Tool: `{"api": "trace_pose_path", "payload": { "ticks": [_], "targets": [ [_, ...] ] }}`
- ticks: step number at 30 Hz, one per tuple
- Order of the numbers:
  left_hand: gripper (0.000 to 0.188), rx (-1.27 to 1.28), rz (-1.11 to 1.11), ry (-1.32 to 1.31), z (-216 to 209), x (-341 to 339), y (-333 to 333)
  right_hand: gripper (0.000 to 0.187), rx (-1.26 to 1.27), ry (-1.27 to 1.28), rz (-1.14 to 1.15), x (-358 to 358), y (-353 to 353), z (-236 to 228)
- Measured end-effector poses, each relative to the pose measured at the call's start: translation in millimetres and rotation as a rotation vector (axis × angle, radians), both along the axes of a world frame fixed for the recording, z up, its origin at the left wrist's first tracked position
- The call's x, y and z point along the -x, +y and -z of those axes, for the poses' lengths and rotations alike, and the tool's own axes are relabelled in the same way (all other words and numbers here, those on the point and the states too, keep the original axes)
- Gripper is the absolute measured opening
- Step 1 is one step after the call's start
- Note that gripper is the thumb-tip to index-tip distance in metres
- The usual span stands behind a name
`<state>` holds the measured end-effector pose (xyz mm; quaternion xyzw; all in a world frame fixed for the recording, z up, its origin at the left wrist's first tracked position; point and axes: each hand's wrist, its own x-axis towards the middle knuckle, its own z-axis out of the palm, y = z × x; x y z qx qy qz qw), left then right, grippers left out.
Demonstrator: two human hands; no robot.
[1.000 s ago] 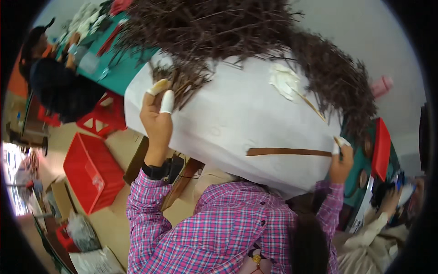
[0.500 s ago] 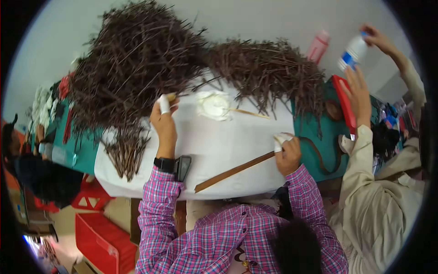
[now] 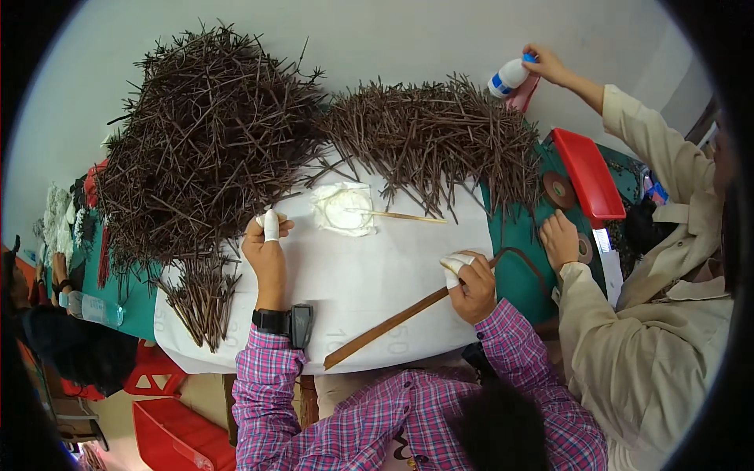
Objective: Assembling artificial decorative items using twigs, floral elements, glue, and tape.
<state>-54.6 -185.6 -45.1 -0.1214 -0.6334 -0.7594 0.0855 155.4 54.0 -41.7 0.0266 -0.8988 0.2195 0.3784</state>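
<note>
My left hand (image 3: 265, 255), with a white wrap on a finger, is raised beside the big heap of brown twigs (image 3: 212, 149). Its fingers are curled together; whatever they may hold cannot be made out. My right hand (image 3: 473, 292) also wears white finger wraps and grips a brown tape strip (image 3: 393, 328). One end of the strip slants down-left across the white sheet (image 3: 345, 275), while the other curves away to the right. Between and beyond my hands lies a crumpled patch of white paste (image 3: 344, 210), with a thin wooden stick (image 3: 412, 217) in it.
A second twig heap (image 3: 440, 129) lies far right, and a small twig bundle (image 3: 202, 306) near left. Tape rolls (image 3: 559, 190) and a red tray (image 3: 589, 174) are on the right. There a co-worker's hand (image 3: 547, 64) tilts a white-and-blue bottle (image 3: 510, 78). A clear bottle (image 3: 94, 308) lies left.
The view has shifted slightly. My right hand still holds the strip, and my left stays raised near the twigs. The co-worker's bottle has moved left over the twig heap's end; their other hand has lowered to the table.
</note>
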Motion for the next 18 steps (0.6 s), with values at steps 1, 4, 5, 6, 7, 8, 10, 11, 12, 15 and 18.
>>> {"api": "trace_pose_path", "payload": {
  "ticks": [1,4,5,6,7,8,10,11,12,15,18],
  "targets": [
    [0.023,0.017,0.010,0.000,0.4,0.2,-1.1,0.018,0.007,-0.005,-0.001,0.0,-0.3,0.0],
    [0.022,0.019,0.022,0.005,6.4,4.7,-5.6,0.018,0.013,-0.012,-0.002,0.6,-1.2,-0.5],
    [0.022,0.020,0.026,0.007,8.1,5.0,-6.3,0.019,0.016,-0.015,-0.004,0.5,-1.2,-0.5],
    [0.022,0.021,0.026,0.005,8.1,4.6,-6.0,0.019,0.017,-0.017,-0.004,0.3,-1.1,-0.8],
    [0.022,-0.019,0.024,-0.014,7.3,4.4,-5.6,0.018,0.021,-0.021,-0.003,0.1,-0.9,-1.3],
    [0.022,-0.060,0.023,-0.034,6.0,4.2,-5.0,0.018,0.025,-0.025,-0.001,0.0,-0.8,-1.8],
    [0.022,-0.099,0.020,-0.054,3.9,3.7,-3.7,0.018,0.030,-0.030,0.000,-0.4,-0.4,-0.8],
    [0.022,-0.110,0.000,-0.069,2.7,3.3,-2.6,0.019,0.027,-0.034,0.004,-1.0,0.7,0.3],
    [0.022,-0.121,-0.021,-0.083,1.8,2.9,-1.7,0.020,0.023,-0.038,0.009,-1.6,1.7,1.4],
    [0.022,-0.123,-0.037,-0.094,4.3,3.5,-2.0,0.023,0.054,-0.035,0.033,-3.1,0.6,2.4],
    [0.021,-0.106,-0.027,-0.086,7.0,4.2,-2.8,0.027,0.120,-0.021,0.074,-5.0,-0.4,0.9]
  ]
}}
